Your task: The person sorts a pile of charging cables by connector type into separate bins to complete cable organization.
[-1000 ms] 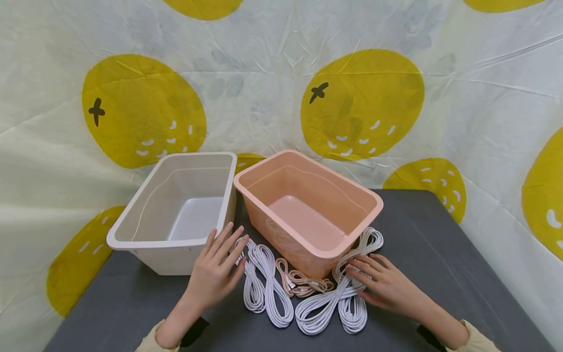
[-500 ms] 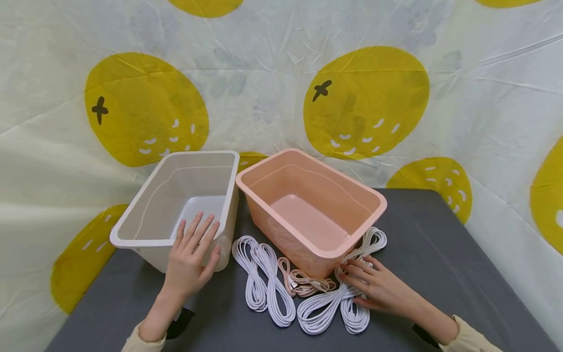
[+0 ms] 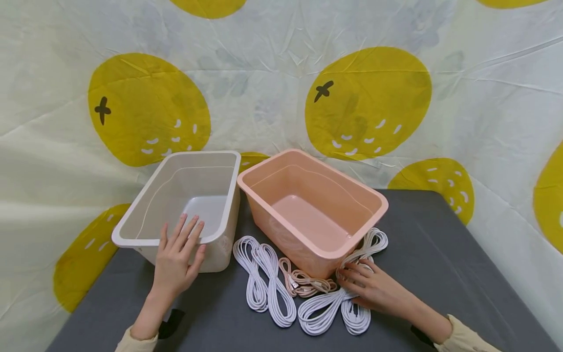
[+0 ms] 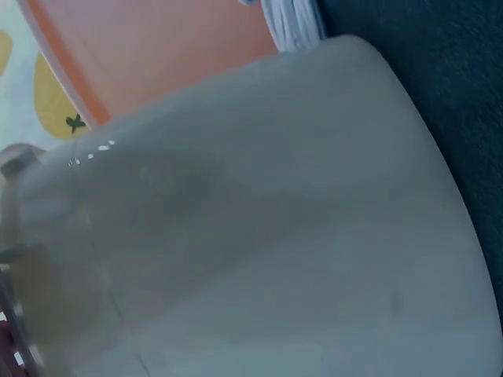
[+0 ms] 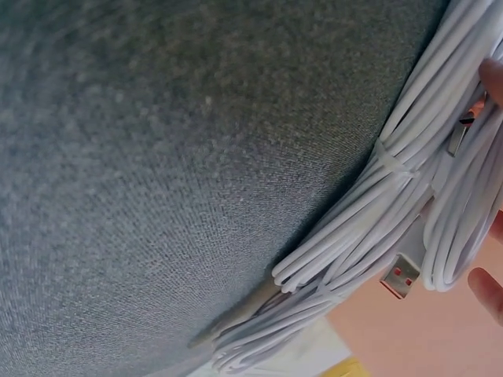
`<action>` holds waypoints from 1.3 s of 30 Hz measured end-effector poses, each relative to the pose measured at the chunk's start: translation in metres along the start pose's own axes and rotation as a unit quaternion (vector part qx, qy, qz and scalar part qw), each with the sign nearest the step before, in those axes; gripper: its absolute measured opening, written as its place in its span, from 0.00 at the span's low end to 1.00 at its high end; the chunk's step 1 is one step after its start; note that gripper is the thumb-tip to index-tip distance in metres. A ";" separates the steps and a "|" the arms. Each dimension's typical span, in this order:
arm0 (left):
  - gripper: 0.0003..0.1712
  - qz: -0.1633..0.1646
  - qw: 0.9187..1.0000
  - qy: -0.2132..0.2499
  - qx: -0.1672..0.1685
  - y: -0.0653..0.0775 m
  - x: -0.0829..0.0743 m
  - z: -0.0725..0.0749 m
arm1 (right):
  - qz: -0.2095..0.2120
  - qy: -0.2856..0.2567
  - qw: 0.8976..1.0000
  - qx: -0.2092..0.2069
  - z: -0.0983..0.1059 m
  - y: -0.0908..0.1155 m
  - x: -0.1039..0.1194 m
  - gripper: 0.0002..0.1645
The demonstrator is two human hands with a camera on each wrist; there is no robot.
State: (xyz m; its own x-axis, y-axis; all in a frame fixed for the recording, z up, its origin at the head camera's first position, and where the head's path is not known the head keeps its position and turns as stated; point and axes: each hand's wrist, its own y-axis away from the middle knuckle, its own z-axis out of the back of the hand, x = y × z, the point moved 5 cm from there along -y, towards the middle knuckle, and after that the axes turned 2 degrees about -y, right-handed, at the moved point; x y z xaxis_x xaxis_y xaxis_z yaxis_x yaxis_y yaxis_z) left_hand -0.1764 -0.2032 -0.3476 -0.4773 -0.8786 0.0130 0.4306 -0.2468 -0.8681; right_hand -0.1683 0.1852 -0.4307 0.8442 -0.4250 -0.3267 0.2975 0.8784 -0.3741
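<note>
Two hands [image 3: 177, 261] [image 3: 375, 292], looped white cables [image 3: 339, 295], smooth plastic tubs [image 3: 281, 230] [image 3: 219, 256]

One counter [image 3: 440, 259] holds two tubs: a white tub [image 3: 198, 181] and a pink tub [image 3: 308, 220]. Two hands show, left hand [image 3: 173, 264] and right hand [image 3: 376, 287]. White cables [image 3: 269, 274] form two heaps, pink cables [image 3: 303, 284] one; cables per heap unclear.

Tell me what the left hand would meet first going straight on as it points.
Likely the pale grey bin: the left hand points over its near rim; whether it touches is unclear.
</note>
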 end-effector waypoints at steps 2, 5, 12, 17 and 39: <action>0.28 0.004 1.000 -0.006 -0.001 0.002 0.003 0.001 | 0.004 -0.001 1.000 0.001 -0.001 -0.001 0.001 0.26; 0.28 0.010 1.000 -0.015 -0.004 0.004 0.008 0.002 | 0.010 0.004 1.000 0.000 -0.001 -0.002 0.003 0.18; 0.29 0.019 0.999 -0.036 -0.010 0.007 0.017 0.005 | 0.022 0.017 1.000 0.013 0.000 -0.005 0.004 0.29; 0.29 0.024 0.999 -0.039 -0.014 0.010 0.020 0.006 | 0.032 0.022 0.999 0.014 0.000 -0.005 0.004 0.28; 0.29 0.026 0.999 -0.032 -0.025 0.012 0.021 0.005 | 0.034 0.060 0.998 -0.004 0.023 0.001 -0.006 0.31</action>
State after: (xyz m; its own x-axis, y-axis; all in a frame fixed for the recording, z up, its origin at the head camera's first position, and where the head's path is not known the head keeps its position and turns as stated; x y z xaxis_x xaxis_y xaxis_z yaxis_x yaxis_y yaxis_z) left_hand -0.1775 -0.2264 -0.3550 -0.4049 -0.9143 -0.0024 0.4144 -0.1812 -0.8919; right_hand -0.1622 0.1935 -0.4089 0.8022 -0.3880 -0.4537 0.2367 0.9044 -0.3550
